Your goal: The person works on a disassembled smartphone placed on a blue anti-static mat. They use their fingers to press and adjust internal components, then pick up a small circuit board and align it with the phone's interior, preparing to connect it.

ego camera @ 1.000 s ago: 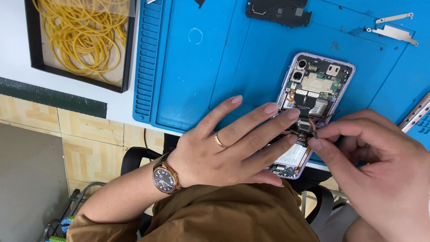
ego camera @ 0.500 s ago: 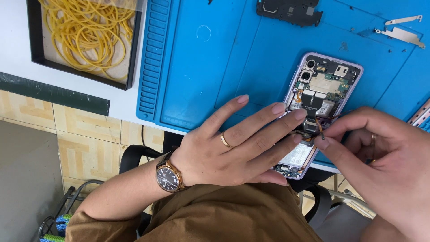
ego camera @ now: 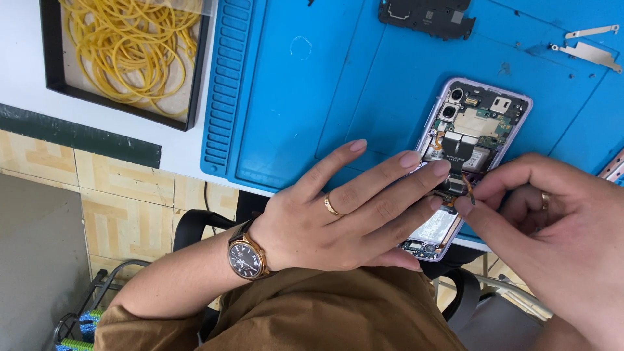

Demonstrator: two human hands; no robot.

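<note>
The opened lilac-framed smartphone with its back cover off (ego camera: 478,133) lies at the near edge of the blue silicone repair mat (ego camera: 312,84), boards and cameras exposed, lower end poking just past the counter (ego camera: 19,78) edge. Left hand (ego camera: 344,218) lies flat over the phone's lower half, fingers spread and pressing it down, not gripping anything. Right hand (ego camera: 559,234) has thumb and forefinger pinched together on a small dark flex-cable piece (ego camera: 463,190) right at the middle of the phone; it's too small to say exactly what part. My take for this kind of step: keep the steadying hand planted, lift the flex straight and gently, no twisting, since those ribbons look easy to tear. Further out there's a dark plastic inner cover plate (ego camera: 426,14) at the top of the mat, two silvery metal brackets (ego camera: 588,49) top right, and a black tray of yellow rubber bands (ego camera: 123,49) off to the left.
</note>
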